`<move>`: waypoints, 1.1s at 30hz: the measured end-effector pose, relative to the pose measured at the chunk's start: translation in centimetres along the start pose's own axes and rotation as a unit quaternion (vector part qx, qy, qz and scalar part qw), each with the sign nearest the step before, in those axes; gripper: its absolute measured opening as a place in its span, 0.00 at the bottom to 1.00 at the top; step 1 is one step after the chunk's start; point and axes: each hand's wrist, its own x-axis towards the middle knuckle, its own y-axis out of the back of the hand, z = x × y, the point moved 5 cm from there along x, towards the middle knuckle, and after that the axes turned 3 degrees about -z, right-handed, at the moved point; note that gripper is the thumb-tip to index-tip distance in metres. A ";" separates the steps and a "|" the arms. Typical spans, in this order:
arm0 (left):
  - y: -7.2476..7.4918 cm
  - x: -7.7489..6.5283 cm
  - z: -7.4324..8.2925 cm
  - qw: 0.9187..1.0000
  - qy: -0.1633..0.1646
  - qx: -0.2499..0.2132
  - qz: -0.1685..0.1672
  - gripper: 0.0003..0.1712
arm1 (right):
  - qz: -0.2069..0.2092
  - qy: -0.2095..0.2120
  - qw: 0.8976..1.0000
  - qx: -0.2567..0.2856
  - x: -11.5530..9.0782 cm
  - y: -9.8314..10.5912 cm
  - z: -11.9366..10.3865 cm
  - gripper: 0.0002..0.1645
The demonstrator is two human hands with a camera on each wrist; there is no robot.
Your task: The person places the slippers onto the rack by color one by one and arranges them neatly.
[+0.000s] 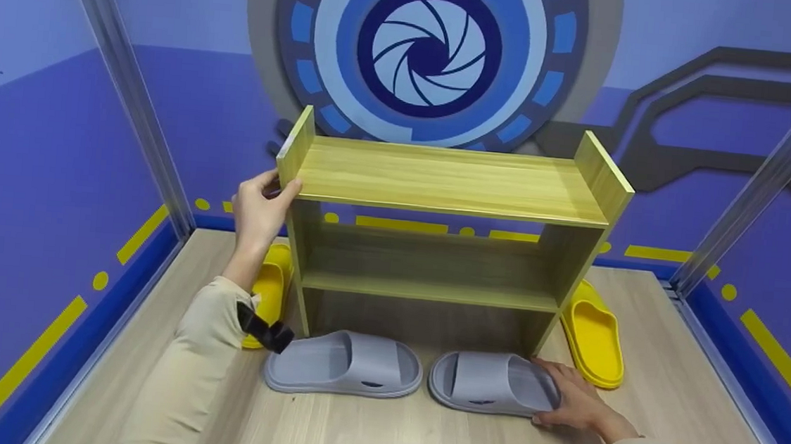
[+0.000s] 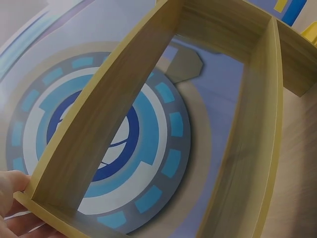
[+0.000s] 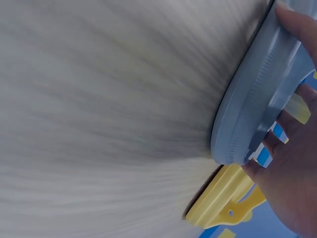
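A small light-wood shelf rack (image 1: 455,181) stands upright with a raised panel at each end of its top board. My left hand (image 1: 266,212) grips its left side panel near the top board, thumb at the front and fingers behind; the left wrist view shows this hand (image 2: 12,208) at the panel's edge. Two grey slippers lie before the rack, soles down: a left one (image 1: 374,361) and a right one (image 1: 482,380), heels pointing outward. Around the heel of the right slipper (image 3: 252,94), my right hand (image 1: 579,402) has its thumb on the near side and its fingers on the far side.
One yellow slipper (image 1: 598,337) lies right of the rack. Another yellow slipper (image 1: 270,286) lies on the left, partly behind my left wrist. The wood-grain floor (image 1: 364,438) is bounded by blue printed walls (image 1: 185,114) with metal corner posts.
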 end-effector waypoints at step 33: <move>0.2 0.0 0.1 1.000 -0.007 0.017 -0.007 0.21 | -0.017 0.025 0.999 -0.018 -0.5 0.0 -0.9 0.57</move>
